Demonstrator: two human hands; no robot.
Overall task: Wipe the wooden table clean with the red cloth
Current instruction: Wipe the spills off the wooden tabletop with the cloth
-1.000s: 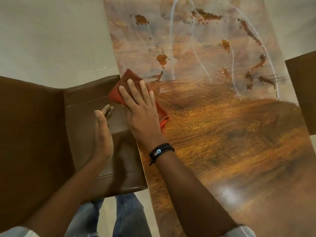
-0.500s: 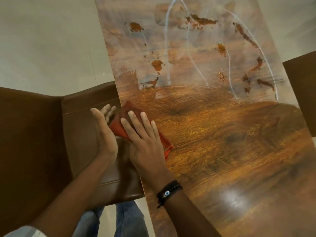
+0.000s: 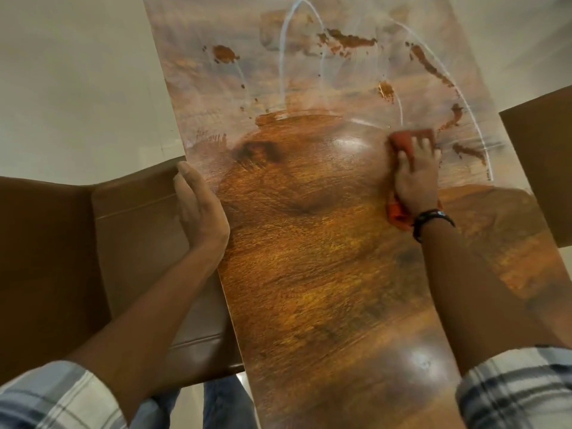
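No readable writing, brands or labels anywhere in view; no containers either.

Right hand (image 3: pixel 414 178) is pressed flat on the red cloth (image 3: pixel 405 144), fingers spread over it, grip holding the cloth down against the wooden surface (image 3: pixel 309 274). Cloth sits at the right-centre of the surface, at the border between the cleaner near part and the hazy far part. One end sticks out past the fingertips, the other bunches out beside the wrist. Hand and cloth are motion-blurred.

Left hand (image 3: pixel 198 209) rests edge-on at the left rim of the surface, fingers straight and together, grip holding nothing.

Far half of the surface: whitish film, white arc streaks (image 3: pixel 286 54) and scattered rust-brown blotches (image 3: pixel 349 40). More blotches just right of the cloth. Near half shows glossy wood grain with light glare.

Dark bracelet (image 3: pixel 431 219) on the right wrist. Plaid sleeves on both arms. Brown leather chair (image 3: pixel 139 243) tucked against the left edge; another brown chair (image 3: pixel 544 156) at the right.
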